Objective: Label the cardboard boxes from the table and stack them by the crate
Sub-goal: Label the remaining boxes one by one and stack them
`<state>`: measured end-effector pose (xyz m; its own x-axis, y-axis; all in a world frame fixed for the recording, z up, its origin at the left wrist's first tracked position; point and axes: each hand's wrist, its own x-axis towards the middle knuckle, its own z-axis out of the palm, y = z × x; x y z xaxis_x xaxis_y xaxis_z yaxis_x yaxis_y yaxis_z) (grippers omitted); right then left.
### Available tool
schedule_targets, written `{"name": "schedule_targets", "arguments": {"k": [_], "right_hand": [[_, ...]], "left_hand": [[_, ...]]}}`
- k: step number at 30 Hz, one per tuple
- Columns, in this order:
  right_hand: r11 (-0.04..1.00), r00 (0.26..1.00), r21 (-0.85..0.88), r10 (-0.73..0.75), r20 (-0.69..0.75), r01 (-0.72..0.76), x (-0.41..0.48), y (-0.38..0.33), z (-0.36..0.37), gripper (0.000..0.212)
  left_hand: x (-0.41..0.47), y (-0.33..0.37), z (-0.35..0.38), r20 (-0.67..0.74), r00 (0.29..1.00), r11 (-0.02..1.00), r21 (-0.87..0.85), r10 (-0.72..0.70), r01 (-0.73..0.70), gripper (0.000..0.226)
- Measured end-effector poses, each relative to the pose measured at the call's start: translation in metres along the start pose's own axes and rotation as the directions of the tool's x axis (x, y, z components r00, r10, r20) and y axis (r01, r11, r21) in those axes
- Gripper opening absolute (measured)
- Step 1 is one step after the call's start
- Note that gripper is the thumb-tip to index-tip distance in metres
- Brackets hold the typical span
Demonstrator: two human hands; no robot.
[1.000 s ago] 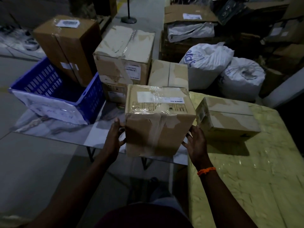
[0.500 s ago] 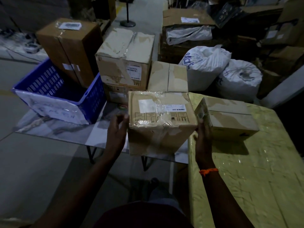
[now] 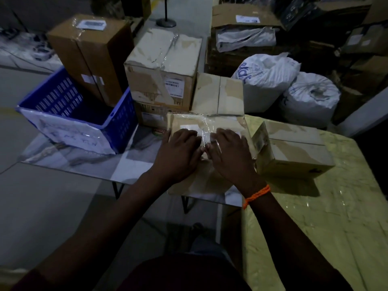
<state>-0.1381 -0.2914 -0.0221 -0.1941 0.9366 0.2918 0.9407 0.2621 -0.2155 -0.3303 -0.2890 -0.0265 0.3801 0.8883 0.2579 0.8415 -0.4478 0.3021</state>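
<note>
A taped cardboard box [image 3: 207, 181] sits on the low marble table [image 3: 88, 162], right of the blue crate [image 3: 117, 124]. My left hand [image 3: 180, 153] and my right hand [image 3: 230, 154] both lie flat on its top, fingers spread, pressing over the white label [image 3: 190, 127] and clear tape. Behind it rest a stack of two boxes [image 3: 161, 80] and a flat box [image 3: 218, 95]. A tall brown box [image 3: 92, 57] stands behind the crate. Another small box [image 3: 294, 152] lies on the yellow-covered table [image 3: 325, 227] beside my right hand.
Two white sacks [image 3: 268, 78] sit on the floor behind the yellow-covered table. More cardboard boxes [image 3: 241, 19] pile up at the back right. A lamp-stand base [image 3: 166, 23] stands on the far floor. Grey floor stretches to the left.
My hands left the sides of the box and moved onto its top, now pressing the label flat. The box settled lower, down onto the marble table.
</note>
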Motion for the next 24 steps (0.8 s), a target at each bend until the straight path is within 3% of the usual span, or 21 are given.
{"name": "schedule_targets", "arguments": {"k": [3, 6, 11, 13, 20, 22, 24], "right_hand": [[1.0, 0.998, 0.019, -0.024, 0.05, 0.023, -0.001, 0.004, -0.003, 0.054], [0.987, 0.989, 0.087, -0.141, 0.034, 0.137, -0.006, 0.02, -0.008, 0.046], [0.961, 0.967, 0.157, -0.203, -0.154, 0.227, -0.034, 0.044, -0.016, 0.021], [0.961, 0.965, 0.155, -0.202, -0.165, 0.228, -0.044, 0.045, -0.014, 0.02], [0.962, 0.981, 0.244, -0.079, -0.174, 0.121, -0.034, 0.043, -0.015, 0.029], [0.968, 0.984, 0.243, -0.018, -0.176, 0.061, -0.023, 0.047, -0.02, 0.031], [0.965, 0.979, 0.234, 0.155, -0.13, -0.122, -0.011, 0.051, -0.028, 0.038]], "left_hand": [[0.0, 0.0, 0.0, 0.019, 1.0, 1.0, 0.016, 0.024, -0.024, 0.054], [-0.004, -0.008, -0.005, 0.078, 0.993, 0.996, -0.011, 0.085, -0.084, 0.057], [-0.027, -0.02, -0.012, -0.055, 0.952, 0.95, -0.077, 0.3, -0.304, 0.039], [-0.035, -0.023, -0.009, -0.076, 0.948, 0.943, -0.108, 0.308, -0.315, 0.036], [-0.028, -0.013, -0.012, -0.096, 0.977, 0.95, -0.234, 0.191, -0.208, 0.039], [-0.021, -0.014, -0.013, -0.12, 0.989, 0.956, -0.267, 0.091, -0.121, 0.04], [-0.012, -0.023, -0.01, -0.127, 0.989, 0.957, -0.288, -0.081, 0.041, 0.044]]}}
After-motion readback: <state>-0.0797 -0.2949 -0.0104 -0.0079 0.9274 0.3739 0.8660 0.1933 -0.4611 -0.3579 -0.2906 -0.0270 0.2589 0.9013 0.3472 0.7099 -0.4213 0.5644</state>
